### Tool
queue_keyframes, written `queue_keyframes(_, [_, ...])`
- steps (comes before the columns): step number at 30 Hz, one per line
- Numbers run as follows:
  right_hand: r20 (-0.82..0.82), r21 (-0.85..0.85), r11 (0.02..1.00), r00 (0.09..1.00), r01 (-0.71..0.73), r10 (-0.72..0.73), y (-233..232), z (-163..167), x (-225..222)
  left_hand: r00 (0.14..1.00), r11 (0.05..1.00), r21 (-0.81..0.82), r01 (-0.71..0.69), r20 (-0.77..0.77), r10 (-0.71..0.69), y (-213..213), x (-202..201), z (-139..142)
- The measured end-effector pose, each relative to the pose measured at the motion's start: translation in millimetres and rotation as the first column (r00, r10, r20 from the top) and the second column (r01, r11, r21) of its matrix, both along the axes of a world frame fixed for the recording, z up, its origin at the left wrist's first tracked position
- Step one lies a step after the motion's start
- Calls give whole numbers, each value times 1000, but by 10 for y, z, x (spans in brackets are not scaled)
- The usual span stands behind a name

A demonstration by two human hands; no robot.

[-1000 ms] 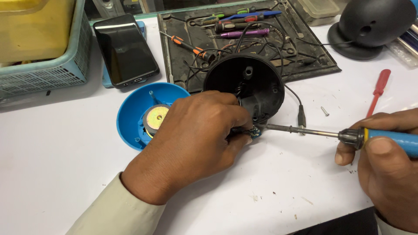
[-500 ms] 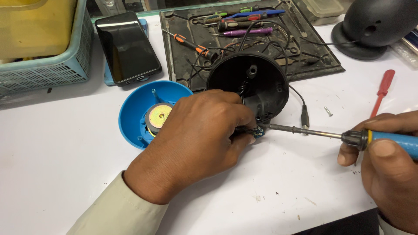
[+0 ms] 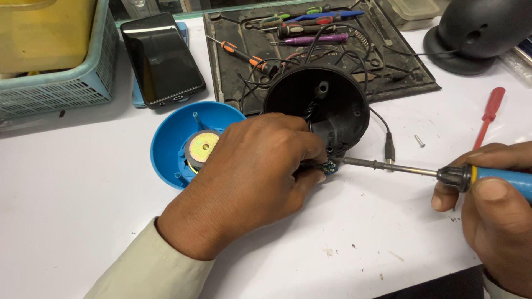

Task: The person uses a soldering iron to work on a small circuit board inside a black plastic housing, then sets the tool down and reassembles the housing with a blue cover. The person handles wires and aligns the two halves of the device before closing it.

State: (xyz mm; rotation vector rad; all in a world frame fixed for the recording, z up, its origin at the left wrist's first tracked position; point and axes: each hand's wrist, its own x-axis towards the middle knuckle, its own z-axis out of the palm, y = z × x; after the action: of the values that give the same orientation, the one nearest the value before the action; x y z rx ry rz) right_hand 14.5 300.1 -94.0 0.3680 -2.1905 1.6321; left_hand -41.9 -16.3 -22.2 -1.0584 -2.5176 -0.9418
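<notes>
Left hand (image 3: 252,177) pinches small circuit board (image 3: 328,167) beside round black plastic shell (image 3: 327,105), mid-table. Right hand (image 3: 496,207), near right, grips blue-handled soldering iron (image 3: 432,173), tip touching board. Blue speaker half (image 3: 177,138) left.

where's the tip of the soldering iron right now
In the head view, the soldering iron, held in the right hand, points left; its tip meets the small circuit board pinched in the left hand, just below the black round housing.
</notes>
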Motion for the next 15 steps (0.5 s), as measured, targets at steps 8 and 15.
queue_keyframes(8, [-3,80,996,1000,31,-31,-8,22,-4,1000,1000,-5,-3,16,3,1,-1,4])
queue_keyframes(15, [-2,90,995,999,32,-32,21,8,-19,1000,1000,-4,-6,10,6,-2,-2,3])
